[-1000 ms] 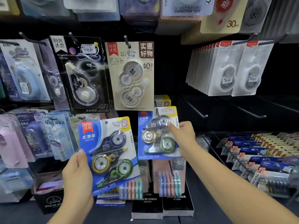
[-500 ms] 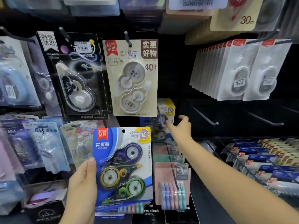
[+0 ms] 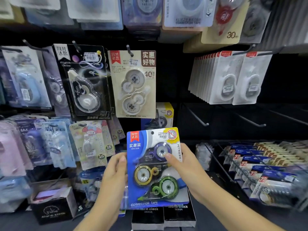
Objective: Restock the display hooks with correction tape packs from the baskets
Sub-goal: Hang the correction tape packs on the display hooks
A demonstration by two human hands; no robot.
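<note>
A blue correction tape pack (image 3: 154, 165) is held upright between both hands in front of the display. The left hand (image 3: 113, 177) grips its left edge, thumb on the front of the card. The right hand (image 3: 185, 169) holds the right edge, its thumb laid across the blister by the purple dispenser and its fingers out of sight behind the card. Just above and behind the pack, a matching pack (image 3: 164, 116) is already hung, partly hidden by the beige two-piece pack (image 3: 134, 84) on the hook above. To the right, two bare hooks (image 3: 197, 116) jut out, and further right a basket of boxed tapes (image 3: 260, 165) is seen.

From here, the small punched hole at the top of the card could be missed by the hook tip, since the beige pack overhangs the target and blocks the view. The card could also be bent or torn if it is pushed on at an angle, and the hanging pack could be knocked off by the same push.
</note>
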